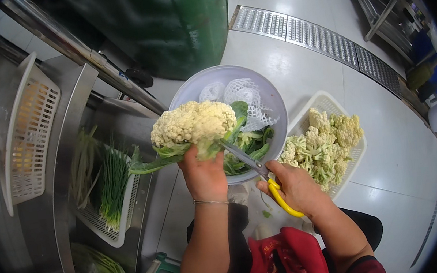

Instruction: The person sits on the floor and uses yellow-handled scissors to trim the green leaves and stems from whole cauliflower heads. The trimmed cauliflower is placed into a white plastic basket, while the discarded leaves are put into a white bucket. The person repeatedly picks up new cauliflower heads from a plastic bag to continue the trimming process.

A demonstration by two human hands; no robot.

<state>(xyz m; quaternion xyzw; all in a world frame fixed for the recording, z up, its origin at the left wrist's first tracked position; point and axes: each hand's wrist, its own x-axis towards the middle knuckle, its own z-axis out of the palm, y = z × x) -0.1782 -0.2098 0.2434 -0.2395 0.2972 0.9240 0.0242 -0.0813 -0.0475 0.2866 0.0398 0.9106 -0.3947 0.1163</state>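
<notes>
My left hand holds a large cauliflower head from below, with green leaves hanging off its left side and standing up at its right. In my right hand is a pair of scissors with yellow handles. Their blades reach up to the underside of the cauliflower, and the tips are hidden among florets and leaves. Beneath the cauliflower stands a round, pale basin containing cut leaves and white foam netting. To its right, cut cauliflower florets fill a white plastic basket.
A large green bin stands beyond the basin. On the left, a steel shelf unit carries a basket of green onions, bagged green stalks and an upper white basket. A metal drain grate crosses the tiled floor.
</notes>
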